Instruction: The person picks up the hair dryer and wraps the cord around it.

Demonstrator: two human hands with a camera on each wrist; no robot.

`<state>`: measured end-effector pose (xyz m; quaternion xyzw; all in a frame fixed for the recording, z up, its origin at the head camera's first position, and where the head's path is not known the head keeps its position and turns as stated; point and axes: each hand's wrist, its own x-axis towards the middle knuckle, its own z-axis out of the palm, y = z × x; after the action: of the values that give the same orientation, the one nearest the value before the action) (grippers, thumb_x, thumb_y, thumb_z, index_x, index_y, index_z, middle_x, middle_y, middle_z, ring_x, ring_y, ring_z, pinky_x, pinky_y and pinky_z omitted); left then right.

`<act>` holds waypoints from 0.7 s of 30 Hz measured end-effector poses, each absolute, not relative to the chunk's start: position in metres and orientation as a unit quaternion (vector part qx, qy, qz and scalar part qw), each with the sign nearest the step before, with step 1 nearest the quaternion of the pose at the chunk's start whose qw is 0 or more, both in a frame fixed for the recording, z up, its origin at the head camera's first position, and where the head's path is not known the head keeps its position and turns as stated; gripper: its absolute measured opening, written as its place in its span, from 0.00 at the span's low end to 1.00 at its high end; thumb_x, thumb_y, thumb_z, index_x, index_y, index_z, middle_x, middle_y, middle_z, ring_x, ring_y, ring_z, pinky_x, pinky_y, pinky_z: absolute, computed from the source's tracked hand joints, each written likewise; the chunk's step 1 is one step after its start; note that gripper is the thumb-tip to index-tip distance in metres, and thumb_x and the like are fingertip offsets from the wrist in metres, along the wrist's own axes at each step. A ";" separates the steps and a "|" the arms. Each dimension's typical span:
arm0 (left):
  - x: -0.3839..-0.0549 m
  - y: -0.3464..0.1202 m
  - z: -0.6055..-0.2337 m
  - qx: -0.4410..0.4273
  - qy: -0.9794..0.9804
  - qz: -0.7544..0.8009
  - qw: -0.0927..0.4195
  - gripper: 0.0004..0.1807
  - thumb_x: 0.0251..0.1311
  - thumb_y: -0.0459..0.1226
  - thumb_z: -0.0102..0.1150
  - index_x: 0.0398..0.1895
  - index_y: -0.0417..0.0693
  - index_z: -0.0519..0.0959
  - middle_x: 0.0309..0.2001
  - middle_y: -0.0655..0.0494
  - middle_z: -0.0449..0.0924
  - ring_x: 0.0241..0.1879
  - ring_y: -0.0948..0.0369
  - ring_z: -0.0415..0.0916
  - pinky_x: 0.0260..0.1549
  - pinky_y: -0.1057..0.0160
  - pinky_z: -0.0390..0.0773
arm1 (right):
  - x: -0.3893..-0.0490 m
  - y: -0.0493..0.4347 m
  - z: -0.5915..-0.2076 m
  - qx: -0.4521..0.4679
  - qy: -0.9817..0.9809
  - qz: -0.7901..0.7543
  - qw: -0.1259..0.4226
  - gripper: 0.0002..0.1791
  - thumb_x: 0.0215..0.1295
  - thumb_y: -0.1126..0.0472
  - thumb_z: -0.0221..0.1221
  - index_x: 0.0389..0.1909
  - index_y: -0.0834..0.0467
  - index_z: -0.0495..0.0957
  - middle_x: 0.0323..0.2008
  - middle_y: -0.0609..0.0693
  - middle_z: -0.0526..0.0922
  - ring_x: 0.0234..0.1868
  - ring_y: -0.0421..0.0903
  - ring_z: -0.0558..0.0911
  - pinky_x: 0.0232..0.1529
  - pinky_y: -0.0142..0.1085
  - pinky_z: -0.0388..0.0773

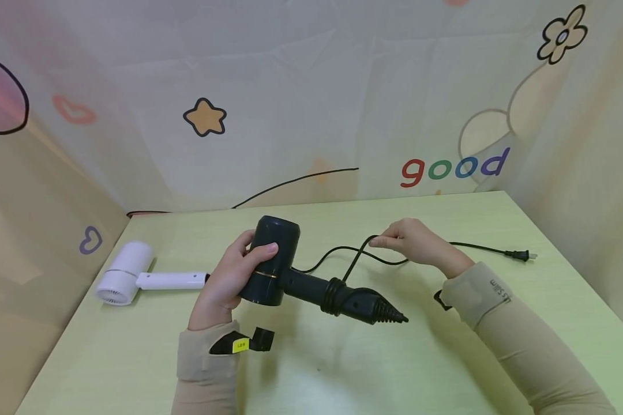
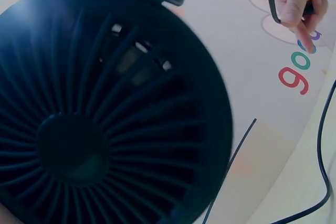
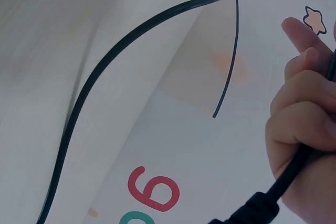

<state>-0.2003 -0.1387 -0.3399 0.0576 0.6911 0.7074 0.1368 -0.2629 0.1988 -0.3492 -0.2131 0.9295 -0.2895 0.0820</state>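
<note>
My left hand (image 1: 223, 282) grips a black hair dryer (image 1: 270, 259) round its barrel, thumb across the front. The dryer is raised over the table, handle (image 1: 303, 286) pointing right and slightly down. Black cord is coiled round that handle near its ribbed, tapered end. To the right, my right hand (image 1: 415, 245) holds the black cord (image 1: 350, 265), with fingers curled round it in the right wrist view (image 3: 304, 124). The two-prong plug (image 1: 519, 255) hangs out beyond that hand. In the left wrist view the dryer's vented end (image 2: 115, 119) hides the left fingers.
A white hair dryer (image 1: 127, 271) lies at the left of the pale table (image 1: 342, 369), its handle toward my left hand. Behind the table hangs a printed curtain (image 1: 301, 104). Each wrist wears a black strap, the left one with a yellow label (image 1: 241, 344).
</note>
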 end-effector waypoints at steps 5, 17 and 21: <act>-0.202 -0.138 -0.342 0.074 0.703 0.692 0.147 0.27 0.61 0.41 0.54 0.61 0.43 0.61 0.32 0.50 0.79 0.28 0.57 0.82 0.30 0.52 0.82 | -0.263 0.198 -0.343 -0.228 0.922 -0.302 0.080 0.16 0.63 0.50 0.59 0.22 0.54 0.85 0.22 0.46 0.75 0.23 0.41 0.66 0.31 0.36 0.67; -0.206 -0.137 -0.348 0.064 0.733 0.658 0.159 0.26 0.59 0.43 0.58 0.58 0.48 0.63 0.38 0.44 0.78 0.31 0.55 0.82 0.32 0.51 0.82 | -0.266 0.195 -0.327 -0.249 0.920 -0.297 0.061 0.15 0.62 0.51 0.61 0.19 0.53 0.84 0.12 0.41 0.63 0.20 0.43 0.71 0.28 0.36 0.71; -0.208 -0.135 -0.351 0.048 0.753 0.638 0.154 0.27 0.57 0.45 0.61 0.58 0.51 0.64 0.42 0.41 0.77 0.31 0.54 0.82 0.32 0.51 0.83 | -0.267 0.194 -0.321 -0.244 0.922 -0.295 0.062 0.15 0.61 0.51 0.62 0.19 0.53 0.84 0.12 0.40 0.59 0.19 0.41 0.67 0.28 0.35 0.68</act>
<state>-0.2078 -0.1350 -0.3506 0.0485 0.7534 0.6375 0.1536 -0.2666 0.1940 -0.3211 -0.2436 0.9219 -0.2946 0.0621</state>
